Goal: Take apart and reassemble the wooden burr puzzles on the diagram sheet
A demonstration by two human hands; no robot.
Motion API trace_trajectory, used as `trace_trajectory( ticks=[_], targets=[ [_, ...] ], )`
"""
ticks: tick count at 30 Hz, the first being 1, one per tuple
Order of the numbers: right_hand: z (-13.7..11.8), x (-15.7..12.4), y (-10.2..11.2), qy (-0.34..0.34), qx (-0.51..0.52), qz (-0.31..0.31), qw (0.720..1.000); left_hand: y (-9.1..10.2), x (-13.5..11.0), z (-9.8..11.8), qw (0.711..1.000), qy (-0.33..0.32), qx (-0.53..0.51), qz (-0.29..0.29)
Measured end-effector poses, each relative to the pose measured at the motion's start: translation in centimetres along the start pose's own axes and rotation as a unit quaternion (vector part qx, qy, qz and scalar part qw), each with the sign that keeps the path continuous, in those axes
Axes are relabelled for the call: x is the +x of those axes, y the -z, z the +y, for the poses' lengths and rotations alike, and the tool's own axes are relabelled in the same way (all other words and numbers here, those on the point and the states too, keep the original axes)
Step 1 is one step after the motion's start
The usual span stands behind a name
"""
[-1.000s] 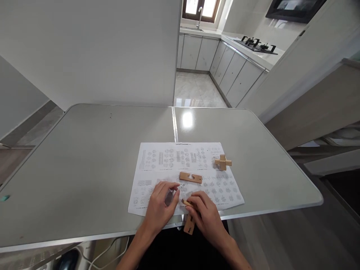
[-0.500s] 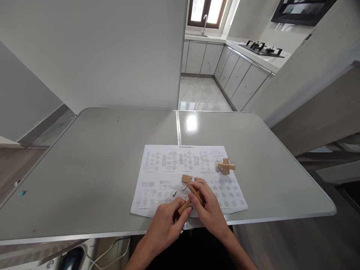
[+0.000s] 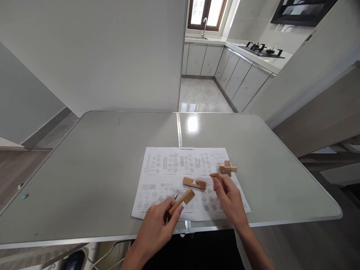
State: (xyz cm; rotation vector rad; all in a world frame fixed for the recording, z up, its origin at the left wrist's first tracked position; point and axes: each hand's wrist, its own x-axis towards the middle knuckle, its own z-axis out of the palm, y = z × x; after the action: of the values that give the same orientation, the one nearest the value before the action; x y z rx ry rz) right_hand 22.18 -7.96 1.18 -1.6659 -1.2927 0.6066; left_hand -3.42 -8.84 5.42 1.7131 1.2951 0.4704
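Head view, looking down; clock directions are from the middle of the paper. A printed paper [image 3: 160,180] lies on a pale table [image 3: 98,168], its drawings and lettering too small to read. Near the clock's centre is a flat wooden strip [image 3: 187,182] with a notch in its far edge. At 7 o'clock, the left hand [image 3: 159,223] pinches a wooden block [image 3: 188,197] between thumb and fingers; the block's free end points toward 1 o'clock, the other end hidden in the grip. At 4 o'clock, the right hand [image 3: 232,200] pinches a wooden piece [image 3: 215,175], mostly covered by the fingers, so its shape cannot be told. A cross-shaped wooden block [image 3: 227,168] sits at 2 o'clock, just beyond the right hand; whether they touch is unclear. Far out toward 9 o'clock, a small teal object [image 3: 24,196] is hard to identify. Both forearms run off the bottom edge.
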Motion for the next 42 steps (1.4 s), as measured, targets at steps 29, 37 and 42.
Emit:
trace_trajectory(
  ticks=[29, 37, 42],
  targets=[
    [3.3, -0.9, 1.1, 0.053, -0.006, -0.069, 0.996, -1.8, 7.6, 0.0, 0.938, -0.104, 0.318, 0.087],
    [3.0, -0.9, 0.9, 0.018, 0.022, -0.044, 0.999, -6.7, 10.1, 0.9, 0.924, -0.287, 0.249, 0.034],
    [3.1, -0.9, 1.0, 0.005, 0.026, -0.057, 0.998, -6.5, 11.9, 0.0, 0.927, -0.271, 0.251, 0.058]
  ],
)
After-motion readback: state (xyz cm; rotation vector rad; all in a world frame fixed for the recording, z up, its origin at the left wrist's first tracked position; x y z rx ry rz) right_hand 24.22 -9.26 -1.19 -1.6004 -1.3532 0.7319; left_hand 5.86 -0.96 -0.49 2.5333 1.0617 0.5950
